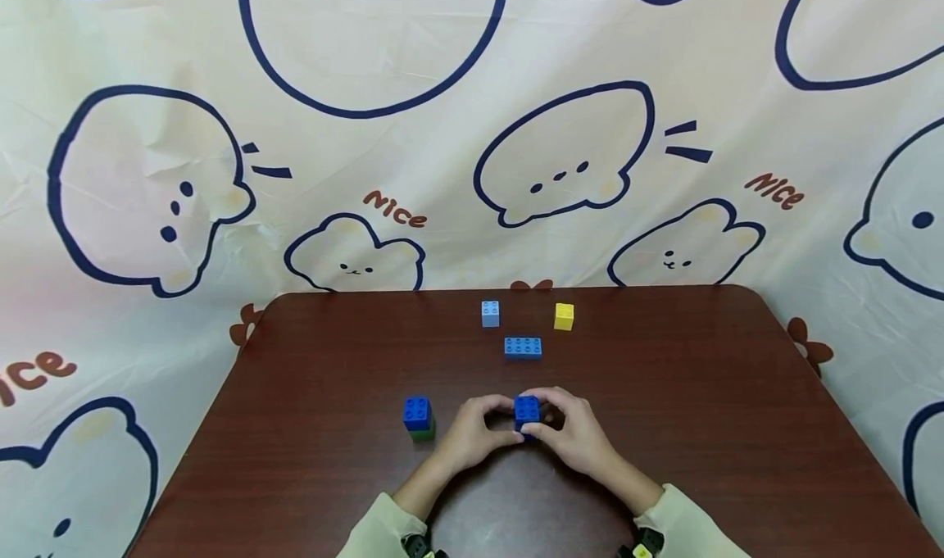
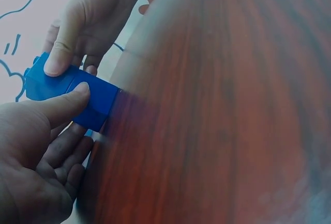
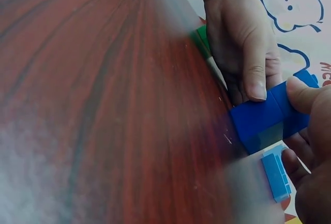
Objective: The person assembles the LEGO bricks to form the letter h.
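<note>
Two dark blue toy building bricks point(image 1: 527, 409), one on top of the other, are between both hands at the middle of the table. My left hand point(image 1: 472, 437) pinches the lower brick point(image 2: 98, 105), its thumb across the side. The right hand point(image 1: 578, 437) grips the upper brick point(image 2: 44, 81) with thumb and fingers. A seam between the two bricks shows in both wrist views; whether they are fully pressed together I cannot tell. To the left of my left hand stands a second stack, a blue brick point(image 1: 417, 413) over a green brick point(image 1: 423, 436).
Beyond the hands lie a long lighter blue brick point(image 1: 523, 348), a small light blue brick point(image 1: 490, 314) and a yellow brick point(image 1: 564, 316). They sit toward the far edge of the brown wooden table point(image 1: 664, 378). A patterned cloth point(image 1: 442, 156) hangs behind it.
</note>
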A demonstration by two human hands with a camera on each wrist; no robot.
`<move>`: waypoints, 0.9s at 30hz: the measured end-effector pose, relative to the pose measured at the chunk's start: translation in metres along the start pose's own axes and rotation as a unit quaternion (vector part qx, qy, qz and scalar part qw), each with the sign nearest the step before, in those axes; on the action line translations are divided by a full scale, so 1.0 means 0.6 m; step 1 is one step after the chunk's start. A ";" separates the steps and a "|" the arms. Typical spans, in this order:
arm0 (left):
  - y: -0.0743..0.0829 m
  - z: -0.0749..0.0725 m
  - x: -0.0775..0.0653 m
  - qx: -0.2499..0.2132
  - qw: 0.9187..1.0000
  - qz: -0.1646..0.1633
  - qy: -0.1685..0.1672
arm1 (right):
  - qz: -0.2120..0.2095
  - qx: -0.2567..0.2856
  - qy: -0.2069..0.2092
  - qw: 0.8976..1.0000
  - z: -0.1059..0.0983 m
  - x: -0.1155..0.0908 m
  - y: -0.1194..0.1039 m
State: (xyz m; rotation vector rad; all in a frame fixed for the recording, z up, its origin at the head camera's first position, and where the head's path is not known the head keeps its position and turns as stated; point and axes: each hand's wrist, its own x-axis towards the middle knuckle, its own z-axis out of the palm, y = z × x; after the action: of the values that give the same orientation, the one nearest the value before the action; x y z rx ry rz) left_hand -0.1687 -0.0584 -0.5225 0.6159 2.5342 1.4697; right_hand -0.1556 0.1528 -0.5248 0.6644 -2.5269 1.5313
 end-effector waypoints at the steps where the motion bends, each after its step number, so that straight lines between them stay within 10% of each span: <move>1: 0.000 0.000 0.000 0.001 1.000 0.001 0.001 | -0.006 -0.005 0.003 1.000 0.001 0.000 0.000; 27: 0.006 -0.010 -0.009 -0.001 1.000 0.009 -0.011 | 0.035 -0.006 0.005 0.999 0.003 -0.001 0.008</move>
State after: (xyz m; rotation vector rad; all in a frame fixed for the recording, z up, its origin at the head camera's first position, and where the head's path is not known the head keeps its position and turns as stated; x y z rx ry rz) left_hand -0.1646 -0.0640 -0.5166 0.6526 2.5175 1.4629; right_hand -0.1571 0.1534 -0.5296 0.5707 -2.5747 1.5368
